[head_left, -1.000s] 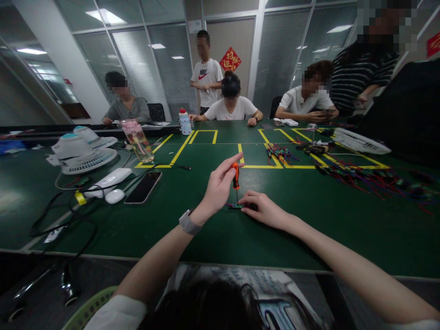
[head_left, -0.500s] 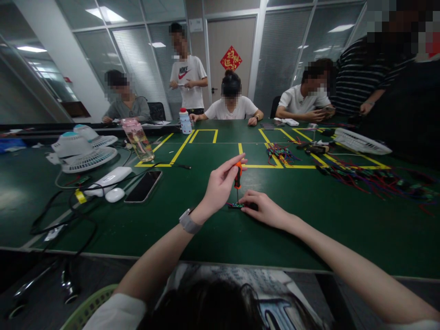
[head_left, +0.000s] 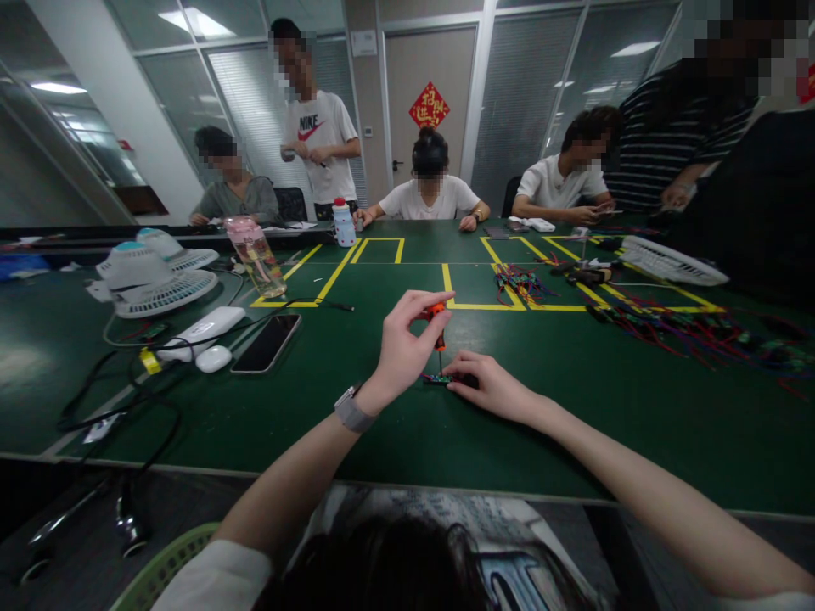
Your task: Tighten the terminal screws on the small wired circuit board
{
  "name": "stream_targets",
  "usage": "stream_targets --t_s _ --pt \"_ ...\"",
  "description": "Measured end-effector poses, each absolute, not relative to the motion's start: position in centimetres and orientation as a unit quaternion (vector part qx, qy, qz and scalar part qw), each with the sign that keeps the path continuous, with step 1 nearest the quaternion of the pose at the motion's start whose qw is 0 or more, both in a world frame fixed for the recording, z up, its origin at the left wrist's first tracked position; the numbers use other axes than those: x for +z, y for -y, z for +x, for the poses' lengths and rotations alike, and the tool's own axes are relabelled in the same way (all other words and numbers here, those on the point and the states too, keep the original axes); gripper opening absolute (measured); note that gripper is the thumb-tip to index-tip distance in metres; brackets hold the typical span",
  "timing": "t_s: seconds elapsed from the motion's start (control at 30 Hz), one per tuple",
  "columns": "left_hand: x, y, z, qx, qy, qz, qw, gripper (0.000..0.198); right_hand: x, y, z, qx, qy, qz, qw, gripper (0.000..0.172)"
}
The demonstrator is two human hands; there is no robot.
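My left hand is closed round a small orange-handled screwdriver, held upright with its tip down on a small circuit board lying on the green table. A grey watch sits on that wrist. My right hand rests on the table just right of the board, its fingertips pressed on the board's edge and pinning it down.
A phone, a white mouse, black cables and two white fans lie at the left. Bundles of coloured wires spread at the right. A pink bottle stands further back. Several people sit or stand along the far side.
My left fingers have shifted on the screwdriver handle, curling over its top. The standing person in the white shirt has walked to the left. My right hand has stayed put.
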State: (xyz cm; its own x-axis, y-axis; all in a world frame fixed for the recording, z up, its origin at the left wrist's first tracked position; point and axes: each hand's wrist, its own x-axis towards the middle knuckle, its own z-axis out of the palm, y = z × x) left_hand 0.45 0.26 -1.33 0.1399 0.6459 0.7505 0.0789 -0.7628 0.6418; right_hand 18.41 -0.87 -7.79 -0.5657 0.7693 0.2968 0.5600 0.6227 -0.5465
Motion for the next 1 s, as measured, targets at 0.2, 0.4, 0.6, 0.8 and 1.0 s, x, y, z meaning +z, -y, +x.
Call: stream_targets --t_s 0.2,0.4,0.6,0.8,1.0 --pt "-1.19 -0.2 0.26 0.581 -0.244 0.734 0.253 0.029 -7.86 0.84 18.47 0.197 0.864 -0.38 0.265 0.017" --pt "-1.33 -0.08 0.36 0.6 -0.272 0.719 0.221 0.021 -7.96 0.78 18.55 0.201 0.863 -0.378 0.268 0.017" --pt "-1.51 -0.3 0.37 0.592 -0.244 0.72 0.269 0.032 -7.95 0.77 18.49 0.205 0.862 -0.377 0.271 0.017" --pt "-1.46 -0.2 0.5 0.603 -0.28 0.712 0.228 0.023 -7.99 0.76 18.47 0.203 0.861 -0.38 0.271 0.017" --pt "-1.53 -0.27 0.43 0.578 -0.251 0.731 0.262 0.033 -8.08 0.69 18.52 0.198 0.864 -0.378 0.267 0.018"
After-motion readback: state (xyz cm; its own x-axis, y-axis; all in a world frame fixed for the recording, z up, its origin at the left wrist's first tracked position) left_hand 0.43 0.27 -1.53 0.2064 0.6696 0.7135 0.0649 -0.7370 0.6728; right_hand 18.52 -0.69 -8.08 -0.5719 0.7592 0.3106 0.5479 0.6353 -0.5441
